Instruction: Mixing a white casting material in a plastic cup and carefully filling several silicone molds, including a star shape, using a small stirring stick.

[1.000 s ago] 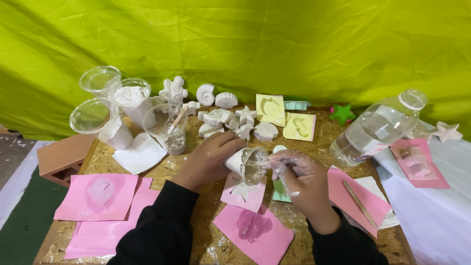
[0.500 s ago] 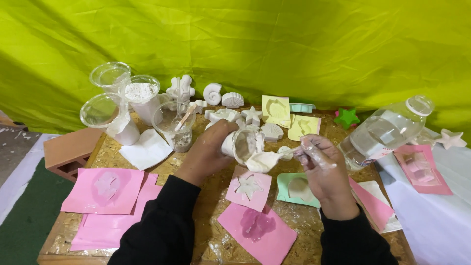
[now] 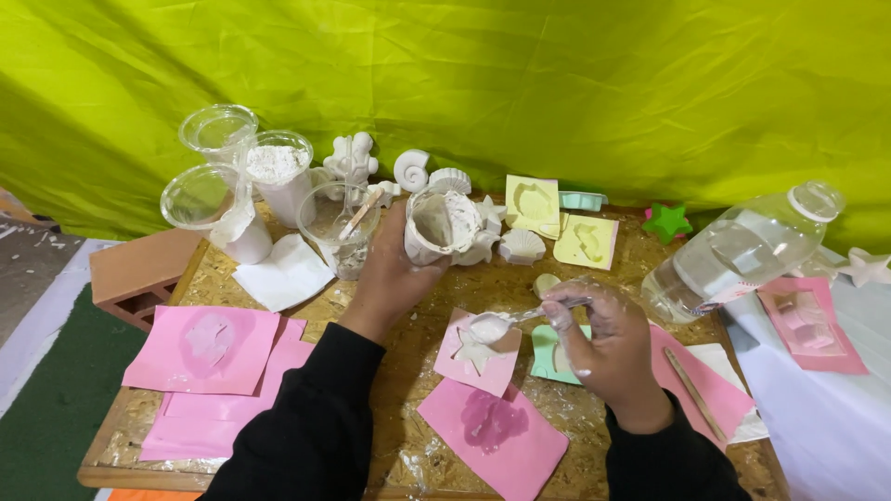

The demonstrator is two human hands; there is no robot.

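While my head looks down on the chipboard table [image 3: 306, 320], the far left shows a brick-coloured block [image 3: 139, 271] at the table's edge and a large pink mould [image 3: 206, 336] lying flat beside it, with more pink sheets under it. Behind them stand clear plastic cups [image 3: 200, 195], one of them holding white powder [image 3: 275, 163], and a folded white cloth [image 3: 286, 271] lies just in front. A glass with a wooden stick [image 3: 345, 232] in it stands near my left hand [image 3: 394, 269], which is clenched around a small tilted cup [image 3: 444, 227] smeared with white plaster, raised above the table with its mouth turned toward me. White cast shells and figures [image 3: 413, 170] sit along the green backdrop behind it. Below the cup lies a small pink star mould [image 3: 481, 351], and right over it hangs the bowl of a plastic spoon [image 3: 497, 325], loaded with white paste. My right hand [image 3: 603, 343] pinches the spoon's handle between fingers speckled with plaster. Another pink mould [image 3: 492, 425] lies nearer to me, and a pale green one [image 3: 548, 357] is partly hidden under my right hand. Two yellow moulds [image 3: 561, 223] lie farther back. To the right a clear bottle [image 3: 742, 255] lies tilted on its side, and a pink mould [image 3: 809, 325] rests on white cloth at the far right.
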